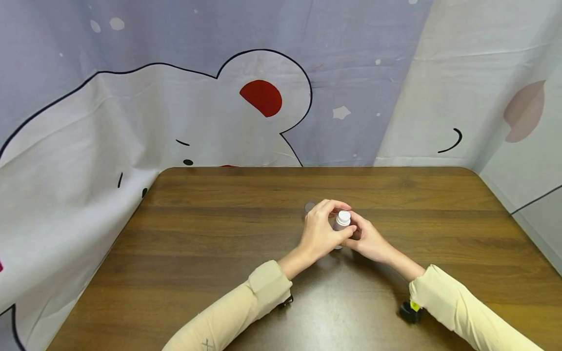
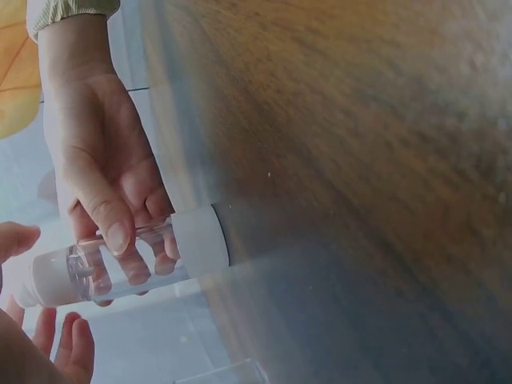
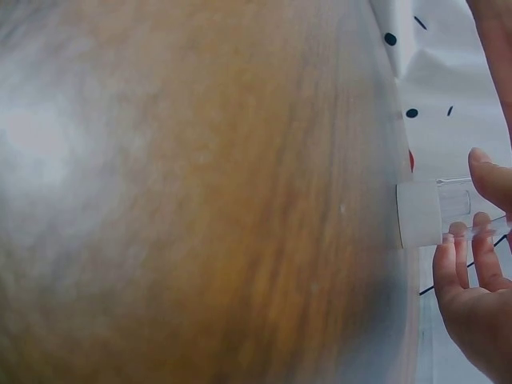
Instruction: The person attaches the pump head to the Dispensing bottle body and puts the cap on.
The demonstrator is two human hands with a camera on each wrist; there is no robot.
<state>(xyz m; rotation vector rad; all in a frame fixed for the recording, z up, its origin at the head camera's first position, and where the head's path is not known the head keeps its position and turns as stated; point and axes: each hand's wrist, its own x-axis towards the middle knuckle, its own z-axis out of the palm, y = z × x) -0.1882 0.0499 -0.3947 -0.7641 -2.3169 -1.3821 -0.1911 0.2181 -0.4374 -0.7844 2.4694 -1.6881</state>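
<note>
A small clear bottle [image 2: 144, 268] stands upright between both hands, with a wide white base [image 2: 200, 240] and a narrower white top [image 1: 344, 218]. My right hand [image 1: 371, 241] grips its clear body, thumb on one side and fingers curled round the other, as the left wrist view shows. Around the white top, my left hand [image 1: 322, 229] holds its thumb and fingers apart, with a gap between the thumb [image 2: 16, 240] and the top. In the right wrist view the white base [image 3: 420, 214] shows at the right edge, while the top is out of frame.
A small transparent cap [image 1: 310, 207] stands on the wooden table [image 1: 197, 234] behind my left hand. A printed curtain [image 1: 351, 73] hangs along the table's far edge and sides. Under the right sleeve sits a black wrist device [image 1: 410, 312].
</note>
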